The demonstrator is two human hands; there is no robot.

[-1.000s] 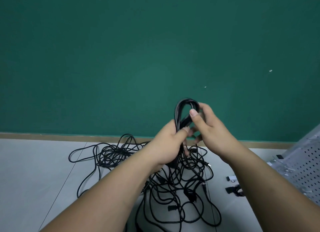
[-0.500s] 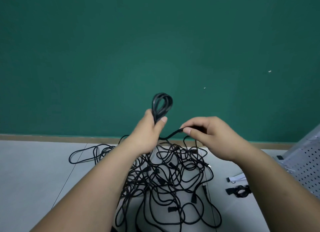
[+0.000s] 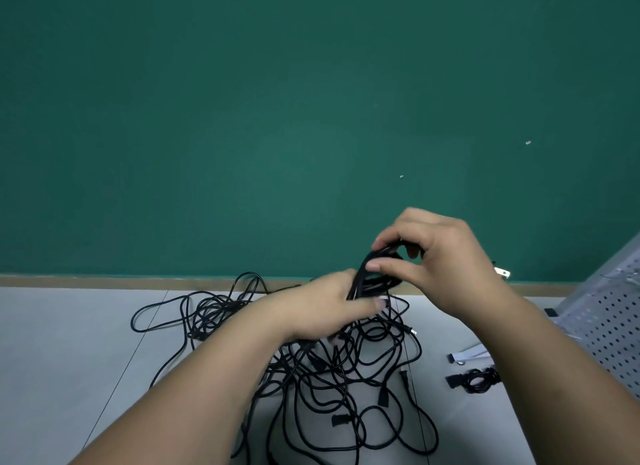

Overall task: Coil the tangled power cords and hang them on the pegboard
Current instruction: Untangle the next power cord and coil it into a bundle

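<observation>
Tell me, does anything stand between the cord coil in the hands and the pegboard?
Nothing visible blocks it. The left hand and right hand hold the cord coil in the air; the pegboard is at the right edge. Only a small bundled cord and a white strip lie low on the floor between them.

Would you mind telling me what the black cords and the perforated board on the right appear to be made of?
The cords: likely a rubber or PVC jacket, matte black; they bend in soft loops with little glare. The pegboard: probably painted sheet metal, pale grey with a slight sheen and regular punched holes; plastic cannot be excluded.
</observation>
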